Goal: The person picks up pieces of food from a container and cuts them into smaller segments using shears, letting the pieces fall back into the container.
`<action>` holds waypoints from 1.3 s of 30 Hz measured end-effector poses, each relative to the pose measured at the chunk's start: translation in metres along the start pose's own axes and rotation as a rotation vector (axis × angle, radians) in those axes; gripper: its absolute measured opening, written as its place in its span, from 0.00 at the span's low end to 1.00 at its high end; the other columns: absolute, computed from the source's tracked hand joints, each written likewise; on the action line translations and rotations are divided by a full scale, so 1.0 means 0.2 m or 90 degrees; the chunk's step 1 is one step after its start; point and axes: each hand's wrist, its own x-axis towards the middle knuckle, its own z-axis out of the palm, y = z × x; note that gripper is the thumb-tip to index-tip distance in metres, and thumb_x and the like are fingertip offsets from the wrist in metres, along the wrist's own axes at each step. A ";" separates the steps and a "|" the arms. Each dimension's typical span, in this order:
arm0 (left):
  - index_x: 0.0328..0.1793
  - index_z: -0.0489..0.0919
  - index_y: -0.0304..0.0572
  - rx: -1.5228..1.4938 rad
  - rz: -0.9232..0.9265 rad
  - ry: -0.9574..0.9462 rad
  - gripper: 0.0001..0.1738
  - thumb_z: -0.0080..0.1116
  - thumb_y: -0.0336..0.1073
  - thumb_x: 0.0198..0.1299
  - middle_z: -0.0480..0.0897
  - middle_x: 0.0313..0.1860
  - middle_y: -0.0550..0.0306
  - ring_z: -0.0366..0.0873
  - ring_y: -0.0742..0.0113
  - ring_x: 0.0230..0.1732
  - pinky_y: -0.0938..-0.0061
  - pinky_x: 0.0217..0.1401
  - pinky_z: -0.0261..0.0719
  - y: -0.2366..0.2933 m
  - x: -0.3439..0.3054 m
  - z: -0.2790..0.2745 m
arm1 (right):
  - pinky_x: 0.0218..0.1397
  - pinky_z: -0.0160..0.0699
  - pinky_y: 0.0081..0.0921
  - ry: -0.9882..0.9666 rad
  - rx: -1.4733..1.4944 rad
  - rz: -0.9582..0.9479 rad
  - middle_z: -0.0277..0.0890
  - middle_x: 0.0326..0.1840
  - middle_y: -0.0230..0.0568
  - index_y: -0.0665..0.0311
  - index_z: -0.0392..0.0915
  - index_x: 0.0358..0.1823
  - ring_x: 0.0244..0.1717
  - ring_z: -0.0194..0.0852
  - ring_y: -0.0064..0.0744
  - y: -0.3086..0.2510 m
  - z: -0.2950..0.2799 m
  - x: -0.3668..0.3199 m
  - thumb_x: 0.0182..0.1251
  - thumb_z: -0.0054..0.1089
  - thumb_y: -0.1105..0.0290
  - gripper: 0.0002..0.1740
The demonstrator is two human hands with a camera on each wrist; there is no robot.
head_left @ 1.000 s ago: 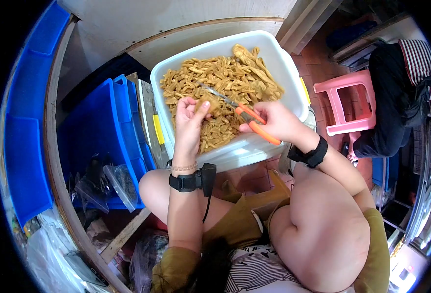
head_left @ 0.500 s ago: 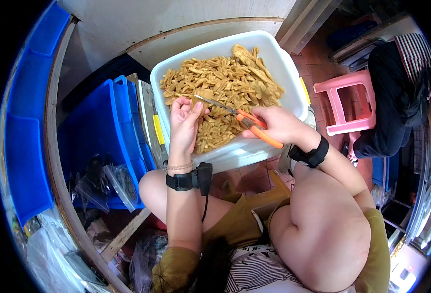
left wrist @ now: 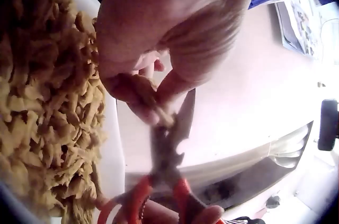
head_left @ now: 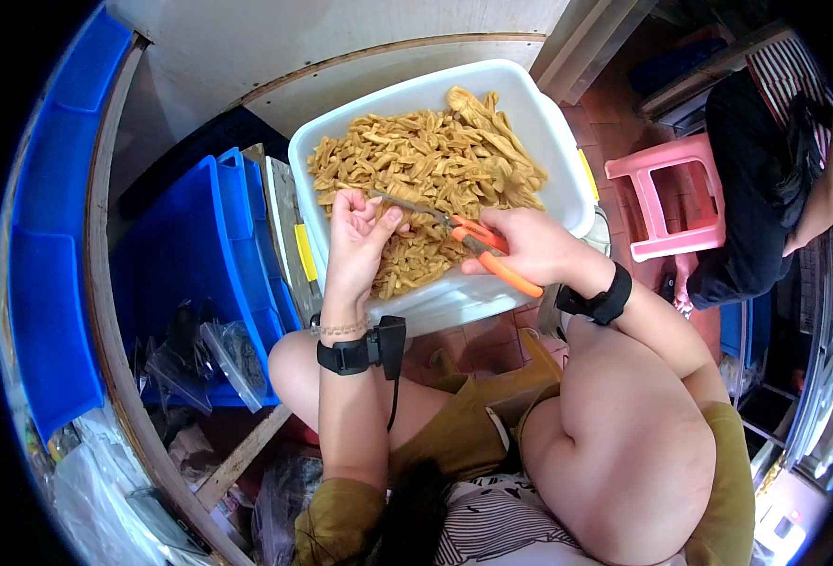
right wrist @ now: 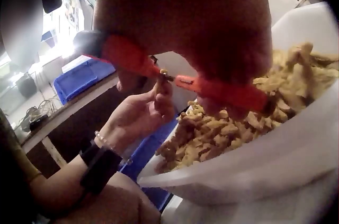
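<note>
My left hand (head_left: 352, 250) pinches a soft tan piece (left wrist: 165, 117) between thumb and fingers over the left part of a white tub (head_left: 566, 141). The right hand (head_left: 534, 250) grips orange-handled scissors (head_left: 509, 274) with the thumb at one handle. In the left wrist view the scissor blades (left wrist: 186, 120) stand apart around the end of the piece, right by the left fingertips. Below the hands, the tub holds a heap of short tan strips (head_left: 407, 151). Larger uncut tan pieces (head_left: 511, 151) lie at its right side.
Blue plastic bins (head_left: 176, 255) stand on the left beside a wooden beam (head_left: 105, 226). A pink stool (head_left: 669, 193) is on the tiled floor to the right, near another person in dark trousers (head_left: 742, 208). Behind the tub rises a pale board wall (head_left: 341, 38).
The left hand has shifted slightly left, and the piece between its fingers shows less. The scissors have moved over the piece. At right, the other person's arm has swung into view.
</note>
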 end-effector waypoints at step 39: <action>0.58 0.70 0.38 -0.155 -0.054 0.176 0.16 0.59 0.27 0.65 0.82 0.49 0.52 0.81 0.64 0.49 0.78 0.52 0.77 -0.03 -0.01 -0.02 | 0.35 0.75 0.42 -0.010 -0.034 0.047 0.77 0.23 0.51 0.64 0.74 0.28 0.31 0.79 0.54 -0.01 -0.03 0.00 0.53 0.60 0.29 0.38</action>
